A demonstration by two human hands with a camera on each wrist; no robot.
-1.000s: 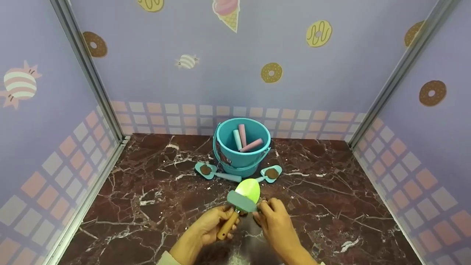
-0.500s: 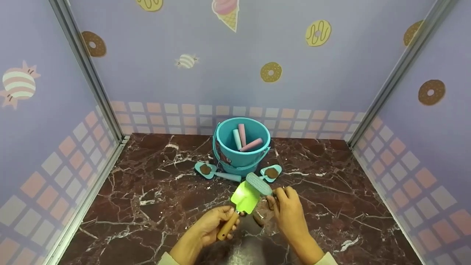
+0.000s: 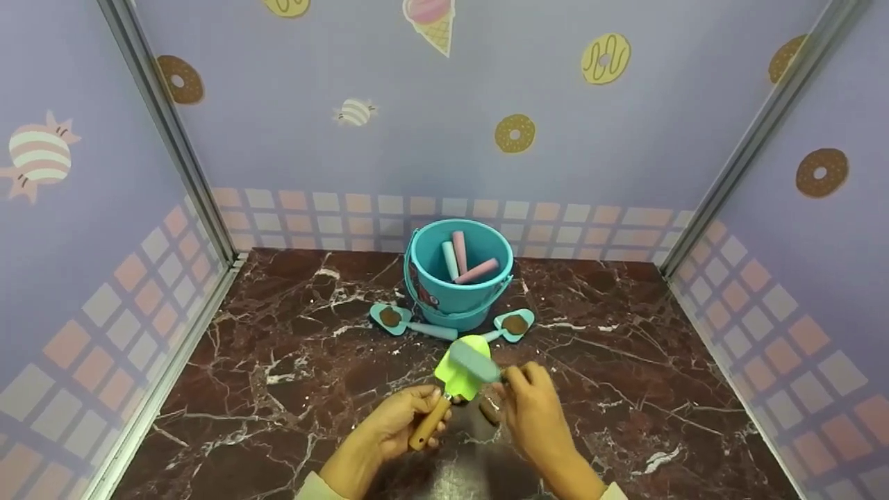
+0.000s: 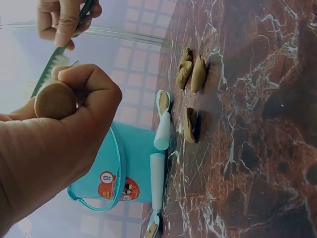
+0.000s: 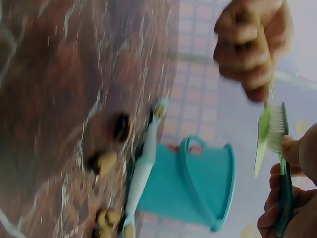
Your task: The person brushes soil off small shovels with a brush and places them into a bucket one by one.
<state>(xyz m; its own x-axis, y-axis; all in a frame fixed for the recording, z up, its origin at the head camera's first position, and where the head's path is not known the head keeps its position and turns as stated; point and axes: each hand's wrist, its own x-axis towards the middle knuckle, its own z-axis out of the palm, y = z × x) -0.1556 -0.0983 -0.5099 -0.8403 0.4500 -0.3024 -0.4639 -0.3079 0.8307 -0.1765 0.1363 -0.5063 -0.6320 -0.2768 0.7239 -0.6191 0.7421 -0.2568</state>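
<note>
In the head view my left hand (image 3: 406, 420) grips the wooden handle of a garden trowel (image 3: 455, 383), its lime-green blade pointing away from me. My right hand (image 3: 536, 413) holds a brush (image 3: 476, 362) with a grey-green back over that blade. White bristles (image 5: 276, 130) press against the green blade in the right wrist view. From the left wrist the handle's round end (image 4: 56, 101) shows within my curled fingers. Below the hands, several brown clay-like lumps (image 4: 198, 74) lie on the marble-patterned table (image 4: 267, 148).
Behind the hands stands a turquoise bucket (image 3: 455, 305) with pink and pale blue handles (image 3: 476, 271) inside. Two small turquoise shovels, one left (image 3: 430, 330) and one right (image 3: 515, 325), lie before it with brown matter in their heads. Patterned walls (image 3: 444, 153) enclose the table.
The brush went from the blade's lower part to its upper right edge, then came back leftward over the middle. My left hand stays in place with the trowel, whose blade has tilted slightly.
</note>
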